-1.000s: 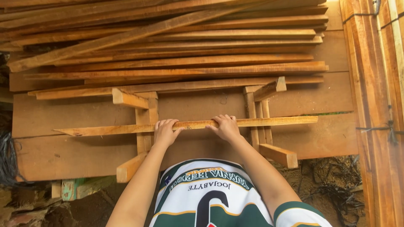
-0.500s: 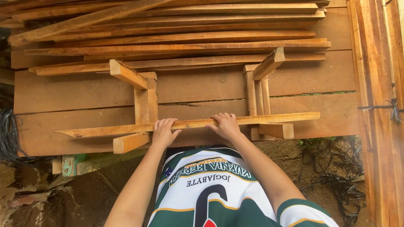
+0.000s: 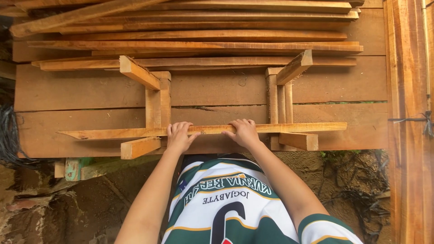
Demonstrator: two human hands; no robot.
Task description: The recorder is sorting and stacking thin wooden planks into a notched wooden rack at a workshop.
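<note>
No packages, labels, signs or screens in my view. Nearest item I can list: printed lettering and a large dark numeral across the chest of the white, green and gold jersey (image 3: 230,203), low centre, below the workbench edge.

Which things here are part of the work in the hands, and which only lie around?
In the work: long wooden strip, held by left hand and right hand; two wooden frame supports under it.

Lying about: stacked planks, wide boards, black cables.
</note>
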